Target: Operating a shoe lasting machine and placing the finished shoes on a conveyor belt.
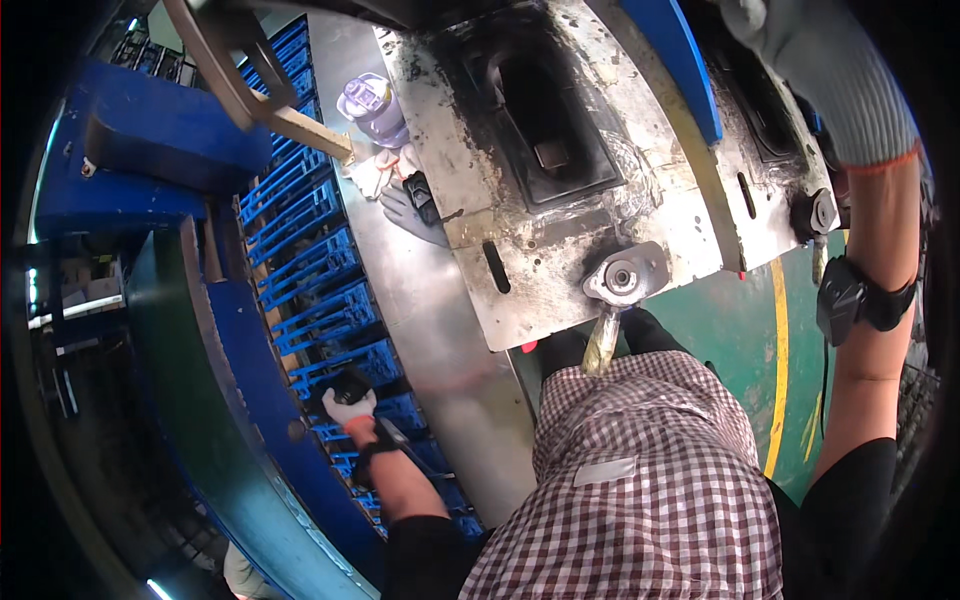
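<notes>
My left hand (350,404), in a white glove with an orange cuff, is closed round a small black rounded piece (352,384). It is over the blue slatted rack (345,310) to the left of the metal bench; the piece's exact kind does not show. Up at the far right, my right hand (790,50) wears a white knit glove and reaches forward past the second worn metal plate (775,180). Its fingers are partly cut off by the top edge, so their grip is hidden. A black device is strapped to each wrist.
A worn metal plate (470,240) with a blackened rectangular opening (545,130) stands before me, a round knob (622,278) at its front. Gloves (410,208) and a lilac bottle (372,108) lie on the steel strip. A blue panel (690,70) divides the plates.
</notes>
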